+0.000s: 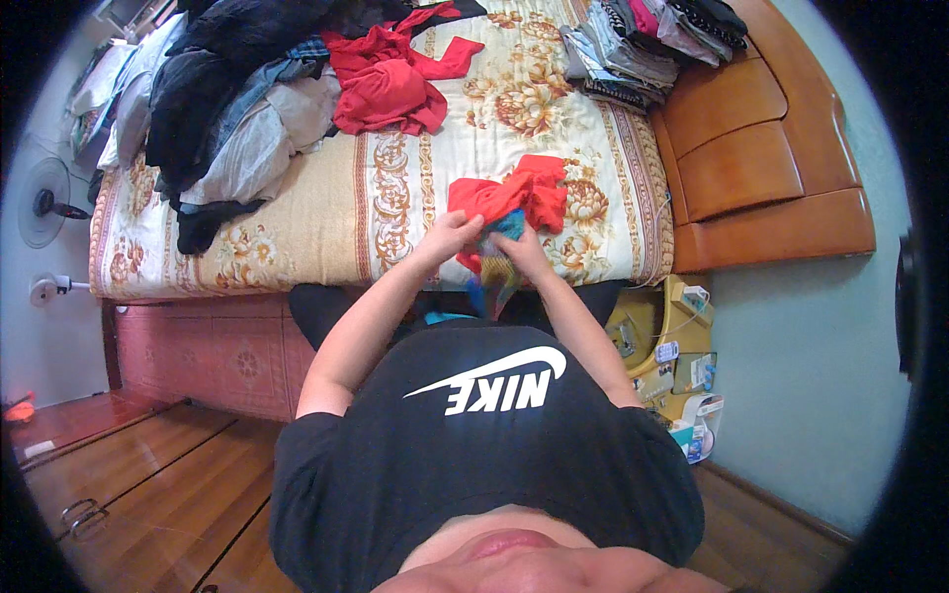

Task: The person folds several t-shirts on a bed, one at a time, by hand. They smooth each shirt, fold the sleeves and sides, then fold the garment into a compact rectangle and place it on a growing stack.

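Observation:
Both hands are at the near edge of the bed, in front of my body. My left hand point(454, 236) grips the near left side of a bright red cloth garment point(493, 196) crumpled on the bedspread. A multicoloured piece point(498, 270) with blue, yellow and grey areas hangs below it, blurred; whether it belongs to the red garment cannot be told. My right hand point(523, 252) is closed around its blue upper part point(510, 224). Fingertips of both hands are partly hidden in the fabric.
Across the flowered bedspread point(311, 200), a heap of dark and grey clothes point(215, 104) lies at left, beside a larger red garment point(389, 81). Folded clothes point(623, 55) are stacked near the brown headboard point(741, 148). A yellow bedside stand point(652, 378) holds small items. A fan point(48, 200) stands far left.

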Available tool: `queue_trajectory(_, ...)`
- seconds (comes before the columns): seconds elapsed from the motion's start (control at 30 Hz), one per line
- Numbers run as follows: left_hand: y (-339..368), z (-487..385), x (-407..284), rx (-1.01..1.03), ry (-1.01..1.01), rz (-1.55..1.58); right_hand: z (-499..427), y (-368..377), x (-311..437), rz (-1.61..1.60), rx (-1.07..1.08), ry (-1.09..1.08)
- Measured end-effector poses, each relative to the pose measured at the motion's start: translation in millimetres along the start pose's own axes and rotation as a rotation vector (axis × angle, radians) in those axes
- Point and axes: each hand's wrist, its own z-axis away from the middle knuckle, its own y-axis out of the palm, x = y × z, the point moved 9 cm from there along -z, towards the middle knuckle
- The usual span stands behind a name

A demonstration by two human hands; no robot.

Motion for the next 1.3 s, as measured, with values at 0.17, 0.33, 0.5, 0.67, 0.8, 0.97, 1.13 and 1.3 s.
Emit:
queue_trajectory(0.17, 10.8, 39.2, -115.9, -0.265, 0.956, -0.977, 17.5, 18.4, 23.9, 0.199, 0.518, 0.2)
queue_trajectory(0.33, 55.9, 6.1, -73.2, 0.404, 0.504, -0.923, 2.8, -9.7, 72.7, 0.369, 0.673, 0.226)
queue_trajectory(0.5, 27.5, 2.2, -95.2, 0.386, 0.266, -0.198, -53.6, -81.8, 103.1, 0.845, 0.657, 0.327)
queue_trajectory(0.67, -14.7, 4.9, -148.3, 0.084, 0.394, 0.11, -111.5, -20.1, 234.1, 1.148, -0.048, -0.66)
queue_trajectory(0.8, -75.5, 21.9, -141.0, -0.099, 0.444, 0.132, -97.6, -32.5, 158.7, 0.659, -0.336, -0.556)
queue_trajectory(0.97, -136.0, 51.8, -69.0, -0.316, 0.367, 0.308, -85.3, -36.3, -35.7, 0.937, -0.194, -0.313)
queue_trajectory(1.13, -162.7, 101.0, -44.4, -0.492, 0.346, 0.258, -105.1, -13.4, -35.7, 1.026, -0.214, -0.331)
queue_trajectory(1.3, -168.7, 124.8, -28.0, -0.381, 0.313, 0.166, -131.3, 66.2, -20.0, 1.207, 0.307, -0.404)
